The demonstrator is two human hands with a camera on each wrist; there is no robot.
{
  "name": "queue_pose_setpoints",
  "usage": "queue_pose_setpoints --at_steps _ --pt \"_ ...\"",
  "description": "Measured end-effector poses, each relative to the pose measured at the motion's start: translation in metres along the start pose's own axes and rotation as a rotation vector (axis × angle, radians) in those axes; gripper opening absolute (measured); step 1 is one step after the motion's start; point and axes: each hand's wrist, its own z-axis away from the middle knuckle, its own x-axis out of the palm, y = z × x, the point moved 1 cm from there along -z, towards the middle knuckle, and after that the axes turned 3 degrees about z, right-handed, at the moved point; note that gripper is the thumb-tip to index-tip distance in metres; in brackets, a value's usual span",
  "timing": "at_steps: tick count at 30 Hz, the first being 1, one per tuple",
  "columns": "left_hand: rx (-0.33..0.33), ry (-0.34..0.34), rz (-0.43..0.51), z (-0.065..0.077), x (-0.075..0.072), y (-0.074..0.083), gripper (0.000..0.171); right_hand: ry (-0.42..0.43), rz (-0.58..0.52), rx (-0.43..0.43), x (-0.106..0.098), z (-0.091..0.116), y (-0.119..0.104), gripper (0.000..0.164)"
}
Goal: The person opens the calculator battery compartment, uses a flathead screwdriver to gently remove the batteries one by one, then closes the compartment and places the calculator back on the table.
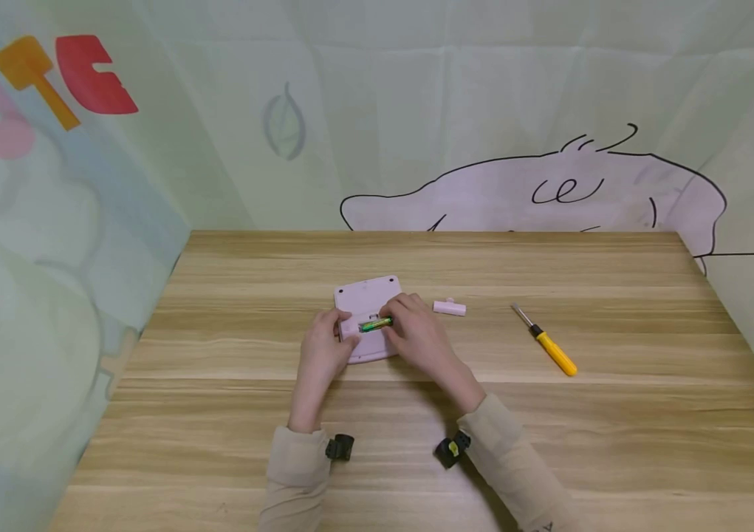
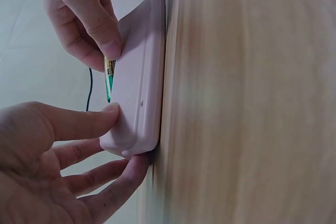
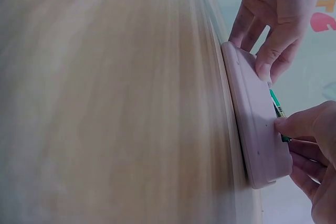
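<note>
A pale pink calculator-like device lies back side up on the table, its battery slot facing up. A green and gold battery sits at the slot, tilted slightly in the head view. My left hand grips the device's left edge, thumb on top and fingers around the side, as the left wrist view also shows. From the right, my right hand pinches the battery's right end. In the right wrist view the right thumb lies over the device's back, beside the battery.
A small pink battery cover lies just right of the device. Farther right is a screwdriver with a yellow handle, its tip pointing away. The wooden table ends at a printed cloth backdrop.
</note>
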Motion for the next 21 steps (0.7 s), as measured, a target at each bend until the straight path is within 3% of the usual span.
queue_pose_setpoints --at_steps 21 --pt "-0.007 -0.006 -0.004 -0.0003 -0.0005 0.0001 0.039 0.021 0.012 0.02 0.0009 -0.0007 -0.002 0.018"
